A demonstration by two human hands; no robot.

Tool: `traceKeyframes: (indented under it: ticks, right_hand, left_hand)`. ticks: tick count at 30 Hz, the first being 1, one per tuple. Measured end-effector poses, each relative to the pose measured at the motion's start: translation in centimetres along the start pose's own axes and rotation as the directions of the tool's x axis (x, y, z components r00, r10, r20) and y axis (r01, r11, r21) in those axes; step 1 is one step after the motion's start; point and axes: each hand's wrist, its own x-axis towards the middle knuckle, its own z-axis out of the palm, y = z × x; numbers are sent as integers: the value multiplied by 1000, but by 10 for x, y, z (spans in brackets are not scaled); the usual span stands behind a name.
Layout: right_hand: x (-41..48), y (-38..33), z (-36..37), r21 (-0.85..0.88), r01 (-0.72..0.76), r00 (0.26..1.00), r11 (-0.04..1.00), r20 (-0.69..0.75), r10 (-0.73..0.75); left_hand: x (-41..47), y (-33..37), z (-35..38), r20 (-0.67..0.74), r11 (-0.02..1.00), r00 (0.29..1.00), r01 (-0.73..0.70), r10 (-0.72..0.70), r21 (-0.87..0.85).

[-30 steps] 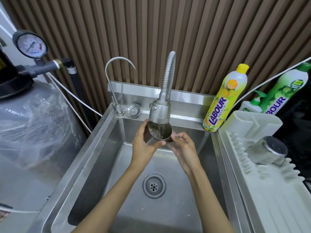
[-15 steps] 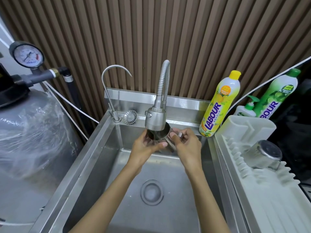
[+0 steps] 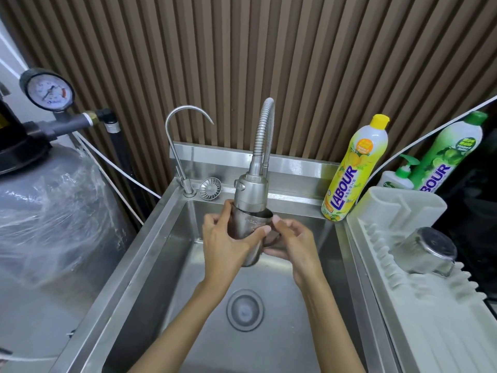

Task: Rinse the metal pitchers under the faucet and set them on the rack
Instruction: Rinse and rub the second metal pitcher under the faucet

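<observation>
A metal pitcher (image 3: pixel 248 224) is held upright directly under the spray head of the flexible faucet (image 3: pixel 251 191), over the steel sink (image 3: pixel 150 259). My left hand (image 3: pixel 226 243) wraps around the pitcher's body from the left. My right hand (image 3: pixel 291 242) grips its handle side from the right. Whether water is running I cannot tell. A second metal pitcher (image 3: pixel 425 251) lies upside down and tilted on the white drying rack (image 3: pixel 430 319) at the right.
A thin gooseneck tap (image 3: pixel 185 146) and a loose strainer (image 3: pixel 210 188) sit at the sink's back left. A yellow soap bottle (image 3: pixel 352 170), a green one (image 3: pixel 449 152) and a pump bottle (image 3: pixel 398 179) stand back right. A wrapped grey tank (image 3: pixel 45 211) with a gauge (image 3: pixel 49 90) fills the left.
The pitcher has been turned more upright under the spray head, and my right hand has shifted lower along its handle side. The view has tilted up slightly.
</observation>
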Motion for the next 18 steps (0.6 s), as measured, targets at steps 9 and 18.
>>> traceKeyframes:
  ticks: [9, 18]
  right_hand:
    - [-3, -23, 5, -363, 305, 929, 881, -89, -358]
    - [9, 22, 10, 353, -63, 984, 933, 176, 0]
  left_hand:
    - [9, -5, 14, 230, 844, 972, 161, -46, -512]
    - [7, -2, -4, -61, 987, 986, -157, 155, -24]
